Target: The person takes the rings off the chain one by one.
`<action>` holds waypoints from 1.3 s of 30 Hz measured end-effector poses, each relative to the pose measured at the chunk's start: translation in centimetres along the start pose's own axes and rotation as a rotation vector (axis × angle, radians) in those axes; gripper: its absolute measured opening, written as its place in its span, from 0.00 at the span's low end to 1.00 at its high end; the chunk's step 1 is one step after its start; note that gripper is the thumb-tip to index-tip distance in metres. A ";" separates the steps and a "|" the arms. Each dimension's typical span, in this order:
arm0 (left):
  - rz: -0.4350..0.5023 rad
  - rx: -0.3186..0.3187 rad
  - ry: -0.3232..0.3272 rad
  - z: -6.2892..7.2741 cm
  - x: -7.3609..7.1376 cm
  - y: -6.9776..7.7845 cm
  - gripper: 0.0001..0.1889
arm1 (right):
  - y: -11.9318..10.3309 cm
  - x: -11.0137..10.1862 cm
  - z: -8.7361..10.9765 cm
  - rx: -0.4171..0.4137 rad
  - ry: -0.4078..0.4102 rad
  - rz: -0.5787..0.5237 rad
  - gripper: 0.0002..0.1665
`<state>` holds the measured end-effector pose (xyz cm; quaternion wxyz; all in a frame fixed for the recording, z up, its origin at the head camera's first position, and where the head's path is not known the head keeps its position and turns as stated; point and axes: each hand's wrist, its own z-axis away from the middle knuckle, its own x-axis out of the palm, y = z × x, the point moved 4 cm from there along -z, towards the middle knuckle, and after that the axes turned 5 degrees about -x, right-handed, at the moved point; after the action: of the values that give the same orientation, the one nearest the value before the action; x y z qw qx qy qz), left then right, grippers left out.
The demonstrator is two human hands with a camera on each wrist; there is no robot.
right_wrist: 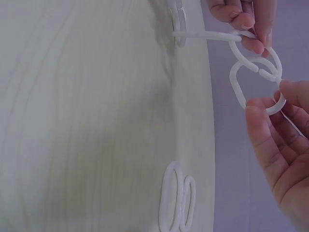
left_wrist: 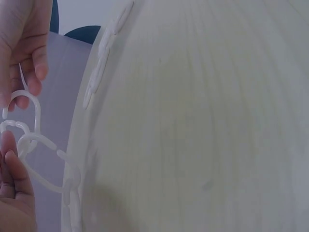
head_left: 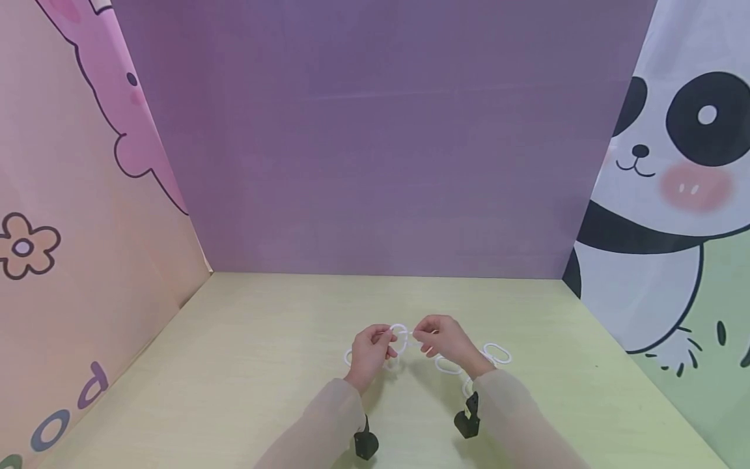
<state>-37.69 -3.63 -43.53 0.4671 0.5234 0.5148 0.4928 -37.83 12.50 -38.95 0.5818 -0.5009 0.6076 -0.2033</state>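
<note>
In the head view both hands are raised a little above the table, side by side. My left hand (head_left: 369,357) pinches a white plastic chain link (right_wrist: 277,58) between thumb and fingers. Facing it, my right hand (head_left: 450,343) pinches another white oval link (right_wrist: 235,83) by its end. These two links loop through each other, and each oval has a small split in its side. From the left hand's link hangs a further link (left_wrist: 42,180), joined to more links (left_wrist: 67,208) near the table. Fingers partly cover both held links.
More white links (head_left: 448,366) lie on the pale wooden table (head_left: 263,365) beneath and right of the right hand, one of them (head_left: 498,354) farthest right. A purple panel (head_left: 375,163) stands behind. Printed panels flank both sides. Each wrist carries a small black camera (head_left: 366,445).
</note>
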 end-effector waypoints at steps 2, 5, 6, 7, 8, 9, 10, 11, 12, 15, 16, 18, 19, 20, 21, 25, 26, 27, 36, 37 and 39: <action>-0.003 -0.004 0.000 0.0 0.1 0.1 0.09 | -0.1 0.1 0.1 0.004 -0.001 -0.001 0.07; -0.002 -0.007 -0.002 0.1 0.2 0.2 0.09 | 0.0 0.3 0.0 0.017 -0.005 0.001 0.06; -0.003 -0.005 -0.001 0.2 0.3 0.3 0.09 | 0.0 0.3 0.0 0.019 -0.007 -0.002 0.06; -0.003 -0.006 -0.001 0.2 0.3 0.3 0.09 | 0.1 0.4 0.1 0.017 -0.012 -0.003 0.06; -0.003 -0.003 -0.002 0.2 0.3 0.3 0.09 | 0.2 0.5 0.1 0.009 -0.014 -0.003 0.06; -0.002 -0.003 -0.002 0.2 0.4 0.3 0.09 | 0.2 0.5 0.1 -0.003 -0.018 -0.004 0.07; -0.002 0.001 -0.003 0.2 0.4 0.3 0.09 | 0.2 0.5 0.1 -0.010 -0.023 -0.007 0.08; -0.003 0.002 -0.003 0.2 0.4 0.2 0.08 | 0.1 0.5 0.2 -0.034 -0.034 -0.008 0.09; -0.003 0.005 -0.004 0.2 0.4 0.2 0.08 | 0.1 0.5 0.3 -0.042 -0.041 -0.008 0.10; 0.001 0.012 -0.006 0.3 0.3 0.3 0.08 | 0.2 0.5 0.3 -0.041 -0.061 -0.006 0.12; 0.004 0.014 -0.008 0.3 0.3 0.3 0.08 | 0.3 0.6 0.3 -0.030 -0.066 -0.003 0.12; 0.008 0.008 -0.013 0.3 0.4 0.3 0.08 | 0.5 0.7 0.2 0.002 -0.067 0.004 0.12; 0.010 0.008 -0.016 0.3 0.4 0.3 0.08 | 0.5 0.8 0.1 0.009 -0.070 0.011 0.12; 0.010 0.008 -0.019 0.3 0.4 0.3 0.08 | 0.6 0.8 0.1 0.015 -0.070 0.018 0.12; 0.011 0.006 -0.021 0.3 0.4 0.3 0.08 | 0.6 0.9 0.1 0.022 -0.070 0.022 0.12; 0.006 0.008 -0.024 0.4 0.4 0.4 0.09 | 0.5 1.0 0.2 0.022 -0.073 0.032 0.13; 0.006 0.006 -0.024 0.4 0.4 0.5 0.09 | 0.5 0.9 0.2 0.025 -0.071 0.033 0.13; 0.005 0.007 -0.024 0.5 0.4 0.5 0.09 | 0.4 0.9 0.3 0.026 -0.066 0.035 0.13; -0.009 0.014 -0.031 2.5 0.4 3.4 0.09 | 0.6 0.9 0.4 0.028 -0.052 0.054 0.12; -0.013 0.016 -0.030 2.7 0.4 3.7 0.09 | 0.6 0.9 0.4 0.025 -0.055 0.052 0.12; -0.017 0.013 -0.028 3.0 0.4 4.0 0.09 | 0.6 1.0 0.4 0.021 -0.059 0.045 0.11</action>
<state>-34.39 -3.33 -39.77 0.4749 0.5290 0.5156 0.4783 -37.51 12.08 -40.02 0.6092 -0.4869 0.5991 -0.1815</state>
